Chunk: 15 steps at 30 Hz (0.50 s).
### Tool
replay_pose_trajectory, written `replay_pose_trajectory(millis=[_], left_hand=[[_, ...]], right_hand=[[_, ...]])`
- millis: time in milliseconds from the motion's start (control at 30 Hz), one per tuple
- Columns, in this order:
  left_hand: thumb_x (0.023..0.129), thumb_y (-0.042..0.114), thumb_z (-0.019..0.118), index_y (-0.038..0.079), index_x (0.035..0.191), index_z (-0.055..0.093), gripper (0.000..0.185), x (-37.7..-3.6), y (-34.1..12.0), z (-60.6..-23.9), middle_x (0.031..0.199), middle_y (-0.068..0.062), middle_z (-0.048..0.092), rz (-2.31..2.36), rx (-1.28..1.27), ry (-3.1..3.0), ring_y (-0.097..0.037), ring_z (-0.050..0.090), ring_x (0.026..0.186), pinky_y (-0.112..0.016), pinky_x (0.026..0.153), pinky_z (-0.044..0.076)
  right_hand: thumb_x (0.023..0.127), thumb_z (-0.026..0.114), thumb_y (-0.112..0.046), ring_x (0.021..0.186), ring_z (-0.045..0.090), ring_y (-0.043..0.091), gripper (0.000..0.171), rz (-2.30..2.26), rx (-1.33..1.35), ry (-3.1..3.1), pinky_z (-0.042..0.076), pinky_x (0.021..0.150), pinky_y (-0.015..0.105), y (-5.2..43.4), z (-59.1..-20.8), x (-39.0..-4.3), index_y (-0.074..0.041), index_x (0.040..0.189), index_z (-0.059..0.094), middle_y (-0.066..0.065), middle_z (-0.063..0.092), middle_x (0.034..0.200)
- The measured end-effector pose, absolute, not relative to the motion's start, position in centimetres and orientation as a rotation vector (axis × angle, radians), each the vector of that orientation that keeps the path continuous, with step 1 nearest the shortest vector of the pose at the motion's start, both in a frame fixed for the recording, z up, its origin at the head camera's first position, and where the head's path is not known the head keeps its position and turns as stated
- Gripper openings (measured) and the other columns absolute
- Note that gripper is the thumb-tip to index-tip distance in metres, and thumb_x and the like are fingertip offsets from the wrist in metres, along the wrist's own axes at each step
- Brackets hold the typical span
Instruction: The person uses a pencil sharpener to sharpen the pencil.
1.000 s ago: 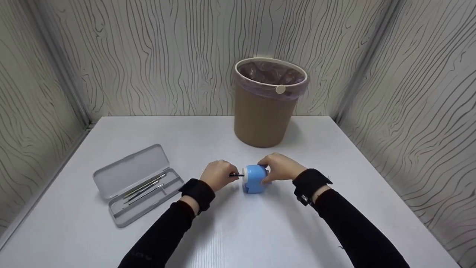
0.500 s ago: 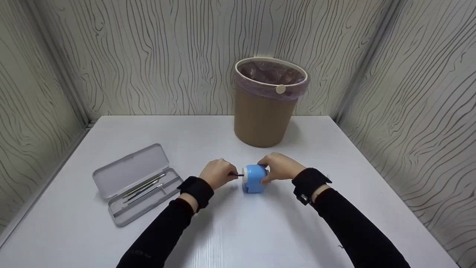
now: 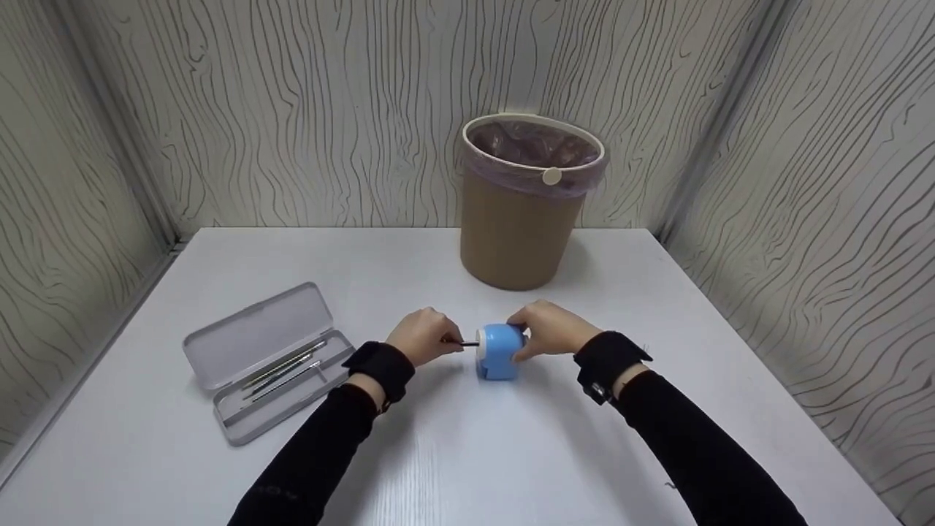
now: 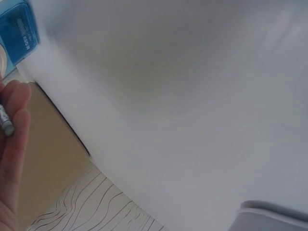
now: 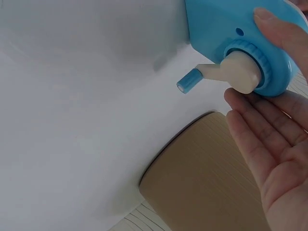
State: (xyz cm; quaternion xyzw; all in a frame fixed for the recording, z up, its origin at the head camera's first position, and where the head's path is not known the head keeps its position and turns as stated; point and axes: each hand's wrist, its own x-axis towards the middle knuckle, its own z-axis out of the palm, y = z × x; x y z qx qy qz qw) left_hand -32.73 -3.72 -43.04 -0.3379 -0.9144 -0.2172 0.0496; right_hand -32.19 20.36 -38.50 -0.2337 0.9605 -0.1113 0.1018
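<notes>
A blue pencil sharpener (image 3: 501, 352) stands on the white table (image 3: 467, 453) between my hands. My left hand (image 3: 445, 341) pinches a dark pencil (image 3: 464, 342) whose tip goes into the sharpener's white front. In the left wrist view the pencil (image 4: 6, 120) shows between my fingers (image 4: 14, 144), with the sharpener (image 4: 19, 29) in the upper left corner. My right hand (image 3: 524, 337) grips the sharpener from its right side. In the right wrist view my thumb (image 5: 274, 21) lies on the blue body (image 5: 216, 24) and my fingers (image 5: 269, 144) spread under the white crank (image 5: 231, 74) with its blue knob (image 5: 187, 83).
A tan waste bin (image 3: 520, 219) with a pink liner stands at the back of the table, just behind the sharpener. An open grey pencil case (image 3: 270, 361) with several thin tools lies to the left. Patterned walls close in on three sides.
My left hand has drawn back slightly to the left, so a little more of the pencil shows. The right hand and the sharpener have stayed in place.
</notes>
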Motion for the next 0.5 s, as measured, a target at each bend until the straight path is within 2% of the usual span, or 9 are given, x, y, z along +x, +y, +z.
replay_pose_trajectory(millis=[233, 500], left_hand=[[0.089, 0.013, 0.08, 0.008, 0.094, 0.083, 0.008, -32.91, -3.79, -42.94, 0.091, -0.006, 0.082, -0.669, -1.017, -2.821, -0.017, 0.075, 0.08, -0.032, 0.079, 0.063], [0.088, 0.012, 0.08, 0.007, 0.093, 0.083, 0.008, -33.07, -4.13, -42.76, 0.089, -0.006, 0.081, -0.685, -1.034, -2.831, -0.016, 0.074, 0.078, -0.031, 0.077, 0.062]], right_hand=[[0.077, 0.091, -0.022, 0.1, 0.068, 0.022, 0.053, -0.36, -0.653, 2.836, 0.056, 0.102, 0.045, 20.4, -38.55, -32.19, 0.0, 0.121, 0.073, 0.011, 0.078, 0.113], [0.076, 0.091, -0.024, 0.094, 0.063, 0.019, 0.05, -0.369, -0.685, 2.843, 0.056, 0.099, 0.043, 20.5, -38.52, -32.14, -0.001, 0.117, 0.075, 0.01, 0.078, 0.109]])
